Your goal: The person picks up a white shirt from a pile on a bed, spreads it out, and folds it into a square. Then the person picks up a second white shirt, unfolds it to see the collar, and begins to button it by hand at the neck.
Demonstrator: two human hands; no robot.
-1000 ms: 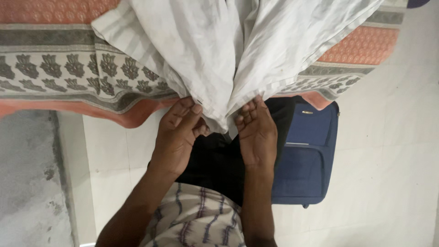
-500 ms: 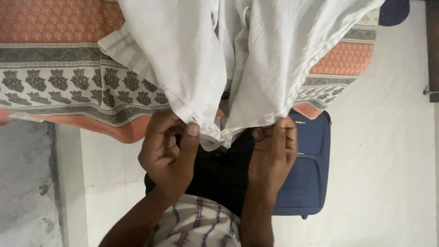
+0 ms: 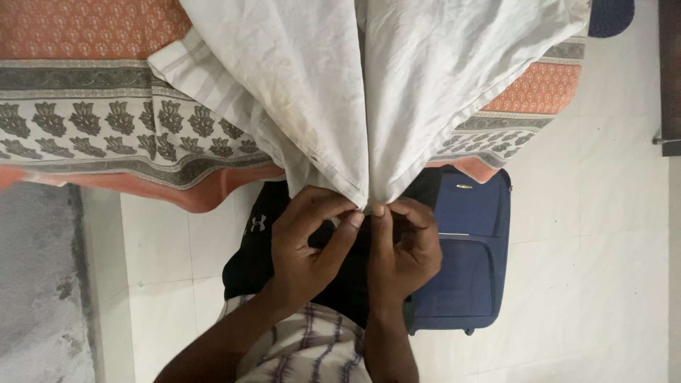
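White cloth (image 3: 369, 85): two hemmed corners brought together and pinched, one in each hand. It fans up and away from the hands and drapes over the bedspread above them.

Left hand (image 3: 312, 245): thumb and forefinger clamped on the left corner of the cloth. Right hand (image 3: 404, 245): thumb and forefinger clamped on the right corner. Both hands touch at the fingertips, right under the point where the two cloth edges meet.

Container: blue suitcase (image 3: 468, 255), just right of the right hand, lying on the floor, zipped shut; contents can't be seen. Its left part is hidden behind the right hand and a black garment.

Around:
- Black garment (image 3: 248, 248) below and behind both hands, worn by the person, partly covered by them.
- Striped sleeve or shirt (image 3: 305, 351) below the wrists.
- Orange and grey patterned bedspread (image 3: 106, 106) above and left of the left hand, hanging over the bed edge; the white cloth covers its middle.
- White tiled floor (image 3: 589, 284) right of the suitcase.
- Grey concrete strip (image 3: 35, 284) far left of the left hand.
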